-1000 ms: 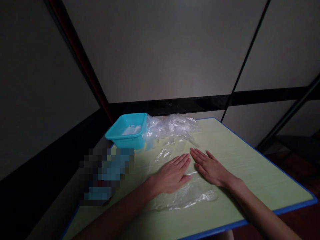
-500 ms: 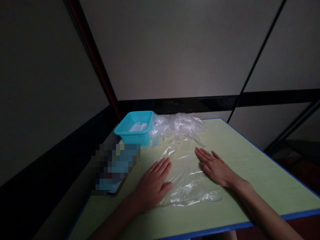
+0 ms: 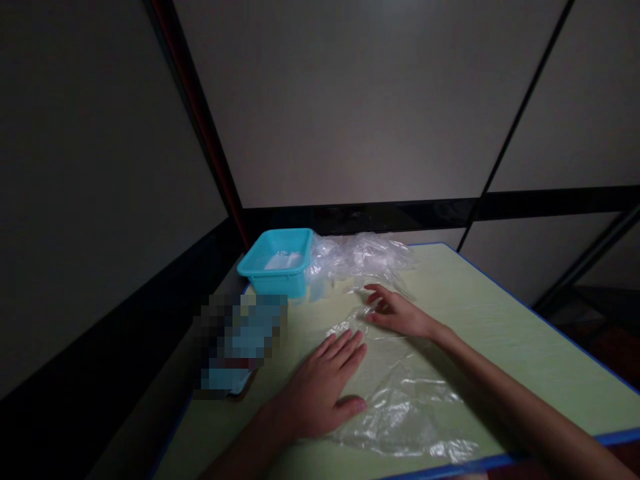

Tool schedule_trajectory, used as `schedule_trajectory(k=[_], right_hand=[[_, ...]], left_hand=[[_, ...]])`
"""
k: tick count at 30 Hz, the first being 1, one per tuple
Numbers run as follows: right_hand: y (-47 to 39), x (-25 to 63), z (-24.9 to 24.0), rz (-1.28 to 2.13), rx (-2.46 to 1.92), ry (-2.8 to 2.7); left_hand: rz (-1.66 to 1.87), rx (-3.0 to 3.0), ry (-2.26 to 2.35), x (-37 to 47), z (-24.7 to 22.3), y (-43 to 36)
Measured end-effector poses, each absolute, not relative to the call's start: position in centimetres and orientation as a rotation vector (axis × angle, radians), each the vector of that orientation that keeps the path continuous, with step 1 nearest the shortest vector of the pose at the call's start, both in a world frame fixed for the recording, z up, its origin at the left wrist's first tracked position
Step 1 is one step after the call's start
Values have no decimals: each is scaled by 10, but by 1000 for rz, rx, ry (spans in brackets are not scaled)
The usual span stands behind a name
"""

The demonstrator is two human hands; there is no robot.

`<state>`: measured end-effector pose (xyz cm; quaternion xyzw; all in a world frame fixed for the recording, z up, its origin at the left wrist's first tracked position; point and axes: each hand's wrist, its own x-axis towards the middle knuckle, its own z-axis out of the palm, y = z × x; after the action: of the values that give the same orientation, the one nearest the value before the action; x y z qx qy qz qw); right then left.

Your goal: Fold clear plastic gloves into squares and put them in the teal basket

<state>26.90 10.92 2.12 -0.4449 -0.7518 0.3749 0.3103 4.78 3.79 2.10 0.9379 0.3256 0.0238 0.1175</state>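
A clear, wrinkled plastic bag (image 3: 400,407) lies spread on the green table (image 3: 500,333), reaching close to the front edge. My left hand (image 3: 330,380) rests palm down on the bag's left side, fingers spread. Over the far end of the bag is my right hand (image 3: 393,310), raised a little, with its fingers apart and curved and nothing visible in them. Behind it lies a heap of crumpled clear plastic (image 3: 367,253).
A turquoise basket (image 3: 280,283) with something whitish inside stands at the back left, touching the plastic heap. In front of it lies a blurred-out bluish object (image 3: 250,340). Wall panels (image 3: 360,120) rise behind the table.
My right hand has lifted from the table and moved left and away from me, its fingers now curved. My left hand and the bag appear slightly nearer and further right.
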Motion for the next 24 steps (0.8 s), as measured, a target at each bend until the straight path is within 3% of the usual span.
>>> schedule_trajectory(k=[9,24], right_hand=[[124,256,9,1179,-1009,-1679],[128,271,7,819,-1138,-1498]], left_hand=[[93,2722,933,47,21,38],[83,2698,940,47,22,39]])
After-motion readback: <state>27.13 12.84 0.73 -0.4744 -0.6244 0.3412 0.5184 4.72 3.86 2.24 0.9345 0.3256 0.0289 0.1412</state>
